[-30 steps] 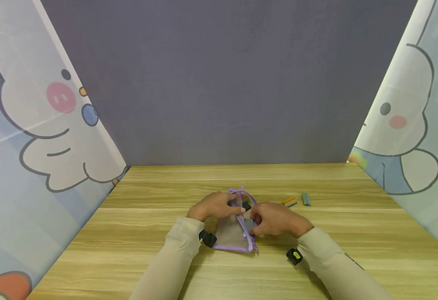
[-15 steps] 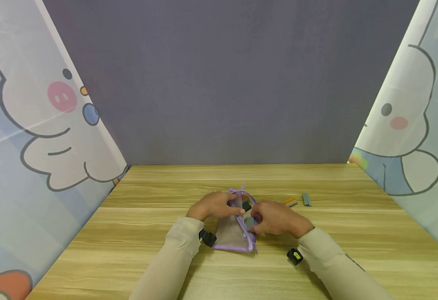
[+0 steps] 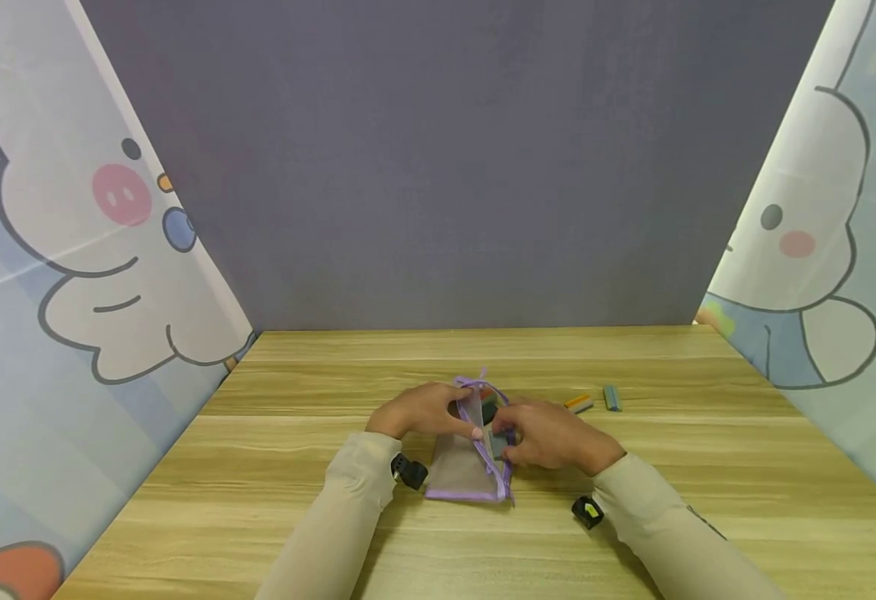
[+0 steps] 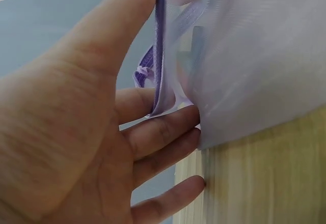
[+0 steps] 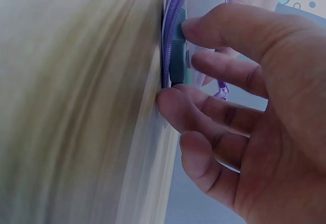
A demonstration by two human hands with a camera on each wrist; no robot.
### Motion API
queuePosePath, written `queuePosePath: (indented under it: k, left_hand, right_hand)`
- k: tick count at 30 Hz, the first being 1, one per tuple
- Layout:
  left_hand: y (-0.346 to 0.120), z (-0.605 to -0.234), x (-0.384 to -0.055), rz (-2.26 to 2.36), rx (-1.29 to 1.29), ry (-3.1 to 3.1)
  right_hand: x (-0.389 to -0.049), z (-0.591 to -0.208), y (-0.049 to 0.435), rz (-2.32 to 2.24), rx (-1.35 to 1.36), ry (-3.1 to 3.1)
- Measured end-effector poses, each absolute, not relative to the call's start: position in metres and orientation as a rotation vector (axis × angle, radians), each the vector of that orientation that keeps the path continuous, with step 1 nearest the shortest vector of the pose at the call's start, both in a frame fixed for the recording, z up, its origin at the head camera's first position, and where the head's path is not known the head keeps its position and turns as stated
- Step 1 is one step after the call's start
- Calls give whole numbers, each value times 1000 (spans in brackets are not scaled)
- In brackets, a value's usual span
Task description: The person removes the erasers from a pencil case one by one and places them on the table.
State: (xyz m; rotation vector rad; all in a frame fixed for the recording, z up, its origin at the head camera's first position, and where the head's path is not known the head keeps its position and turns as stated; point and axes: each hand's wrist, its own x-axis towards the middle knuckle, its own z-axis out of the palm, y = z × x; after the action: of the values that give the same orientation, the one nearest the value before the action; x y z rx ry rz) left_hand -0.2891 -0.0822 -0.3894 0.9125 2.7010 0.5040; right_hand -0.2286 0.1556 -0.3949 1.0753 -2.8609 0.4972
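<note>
A see-through mesh zip pouch [image 3: 462,471] with purple trim lies on the wooden table, its mouth gaping to the right. My left hand [image 3: 426,412] holds the upper layer at the mouth, thumb and fingers on either side of the mesh [image 4: 265,71]. My right hand [image 3: 546,433] is at the opening with loosely bent fingers. Its thumb tip is at a grey-blue block [image 5: 178,56] lying just inside the zip [image 5: 170,30]; thumb and index finger stand apart. Farther in, a black item [image 3: 488,413] and a reddish one [image 3: 487,395] show, partly hidden by the pouch.
An orange-and-grey piece [image 3: 578,404] and a blue-grey bar [image 3: 613,398] lie on the table [image 3: 317,367] beyond my right hand. A dark grey panel [image 3: 468,167] stands along the back edge. Cartoon-printed sheets hang at both sides.
My right hand has shifted slightly left, farther over the grey-blue block at the pouch mouth. My left hand keeps its hold and has moved very little.
</note>
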Motion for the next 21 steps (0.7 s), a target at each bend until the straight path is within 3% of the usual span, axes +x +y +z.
queuePosePath:
  k: [21]
  left_hand:
    - [-79, -384, -284, 457, 845, 2717]
  right_hand:
    - [-227, -393, 156, 484, 1086, -2872]
